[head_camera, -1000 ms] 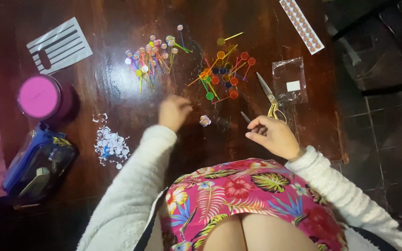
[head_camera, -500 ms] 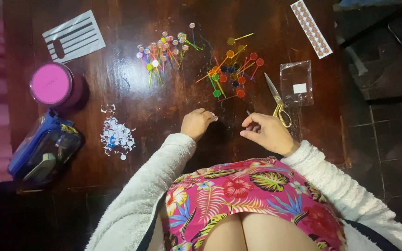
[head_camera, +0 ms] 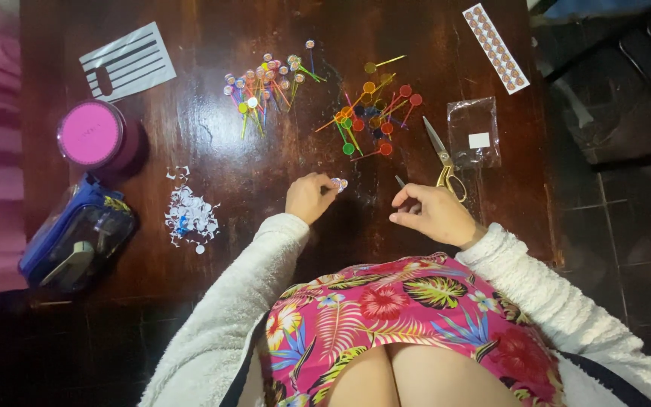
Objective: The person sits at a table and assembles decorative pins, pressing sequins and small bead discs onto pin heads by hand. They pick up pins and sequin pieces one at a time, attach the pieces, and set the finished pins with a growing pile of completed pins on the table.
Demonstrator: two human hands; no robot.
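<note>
My left hand (head_camera: 309, 197) rests on the dark wooden table (head_camera: 212, 151) and pinches a small round sticker (head_camera: 338, 183) between its fingertips. My right hand (head_camera: 432, 214) lies a short way to the right, fingers curled around a thin dark stick (head_camera: 400, 182) that pokes up from them. Gold-handled scissors (head_camera: 442, 162) lie just beyond my right hand. Farther back lie two heaps of coloured round-headed picks: plain ones (head_camera: 371, 113) in the middle and ones with stickers on their heads (head_camera: 265, 83) to the left.
A pile of white paper scraps (head_camera: 190, 215) lies left of my left hand. A pink-lidded jar (head_camera: 92, 136), a blue pouch (head_camera: 73, 237) and a striped white bag (head_camera: 126, 64) sit at the left. A clear plastic bag (head_camera: 475, 134) and a sticker strip (head_camera: 495, 47) lie at the right.
My left hand has drawn back toward me from the picks and now shows a small sticker at its fingertips. My right hand has stayed near the scissors with the stick.
</note>
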